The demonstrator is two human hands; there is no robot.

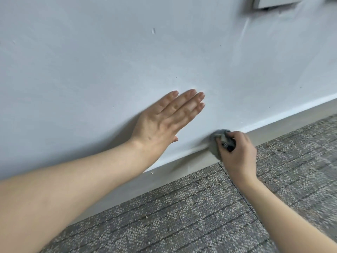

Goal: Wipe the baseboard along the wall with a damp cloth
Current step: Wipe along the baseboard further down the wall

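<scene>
A grey baseboard (182,168) runs along the foot of a pale wall (109,61), rising from lower left to upper right. My right hand (238,154) grips a bunched grey cloth (216,143) and holds it against the baseboard near the middle of the view. My left hand (164,121) lies flat against the wall just left of the cloth, fingers straight and together, pointing up and to the right. Part of the cloth is hidden under my right fingers.
Grey speckled carpet tiles (182,216) cover the floor below the baseboard. A pale fixture (273,2) is mounted on the wall at the top right. A small white speck (151,173) sits at the baseboard's top edge.
</scene>
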